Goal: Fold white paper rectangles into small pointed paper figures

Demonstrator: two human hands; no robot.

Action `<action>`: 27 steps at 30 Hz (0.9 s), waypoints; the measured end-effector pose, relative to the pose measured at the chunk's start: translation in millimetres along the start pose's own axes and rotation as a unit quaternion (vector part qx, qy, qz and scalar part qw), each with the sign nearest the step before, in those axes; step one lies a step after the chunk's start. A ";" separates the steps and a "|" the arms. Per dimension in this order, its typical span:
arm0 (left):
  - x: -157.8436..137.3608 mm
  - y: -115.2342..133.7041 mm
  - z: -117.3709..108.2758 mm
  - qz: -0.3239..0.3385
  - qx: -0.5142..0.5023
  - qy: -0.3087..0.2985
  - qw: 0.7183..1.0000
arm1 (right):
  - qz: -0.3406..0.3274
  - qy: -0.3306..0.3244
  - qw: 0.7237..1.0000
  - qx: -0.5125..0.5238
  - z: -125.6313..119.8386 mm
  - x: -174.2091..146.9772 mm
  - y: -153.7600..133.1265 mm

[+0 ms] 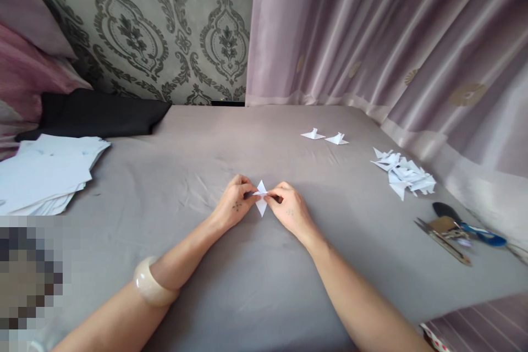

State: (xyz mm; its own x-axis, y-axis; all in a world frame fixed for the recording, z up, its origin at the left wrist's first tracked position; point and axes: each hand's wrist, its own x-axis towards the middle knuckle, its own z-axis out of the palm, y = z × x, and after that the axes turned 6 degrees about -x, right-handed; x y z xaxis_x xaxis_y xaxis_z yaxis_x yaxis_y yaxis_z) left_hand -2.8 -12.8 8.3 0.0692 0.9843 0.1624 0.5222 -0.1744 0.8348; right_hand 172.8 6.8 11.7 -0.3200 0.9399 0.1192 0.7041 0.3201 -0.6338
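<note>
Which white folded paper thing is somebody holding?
The small folded paper, pinched between the left hand and right hand; the pair and the pile lie untouched, farther right.

Folded paper [262,204]: partly hidden | paper stack [45,173]: left edge crops

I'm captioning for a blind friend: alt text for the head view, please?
A person's left hand and right hand pinch a folded white paper shape over a grey cloth. A pile of folded shapes lies at right, a paper stack at left.
</note>
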 end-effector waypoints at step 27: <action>6.3 -12.7 -9.0 0.100 0.088 -0.051 0.990 | -0.053 -0.034 0.990 -0.123 -14.0 -12.5 -11.5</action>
State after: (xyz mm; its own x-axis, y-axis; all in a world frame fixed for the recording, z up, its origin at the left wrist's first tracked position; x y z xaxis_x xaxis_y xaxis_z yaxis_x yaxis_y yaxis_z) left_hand -16.7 -4.6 3.4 0.2674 0.9296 0.2535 0.6281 -0.3677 0.6857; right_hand 177.6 -7.0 28.2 -0.4365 0.8921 0.1172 0.7952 0.4434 -0.4136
